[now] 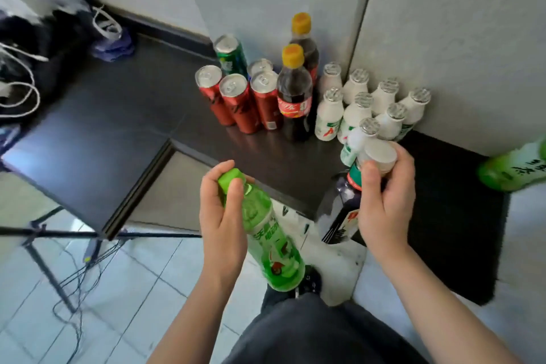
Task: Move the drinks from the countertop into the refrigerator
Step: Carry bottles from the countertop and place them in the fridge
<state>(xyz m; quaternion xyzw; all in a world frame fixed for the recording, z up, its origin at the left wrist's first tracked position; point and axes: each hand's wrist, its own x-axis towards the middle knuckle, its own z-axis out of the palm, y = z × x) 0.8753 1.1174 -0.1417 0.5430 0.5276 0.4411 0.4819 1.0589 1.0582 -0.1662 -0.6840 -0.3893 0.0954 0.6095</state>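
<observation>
Holds a green bottle (271, 245) in the left hand (220, 216), grip curled round the neck just under the green cap (232, 179), bottle tilted and clear of the table (118, 115), over the tiled floor (133, 289). Holds a dark bottle (342, 210) in the right hand (384, 195), grip wrapped round its shoulder right below the white cap (379, 155), at the table's front edge, just beside the nearest of the small white bottles (357, 109). Leaves on the table, back by the wall: red cans (236, 106) packed side by side, a green can (232, 53) behind them, two cola bottles (295, 91) with yellow caps between cans and white bottles. Shows another green bottle (511, 168), blurred, at the right edge.
</observation>
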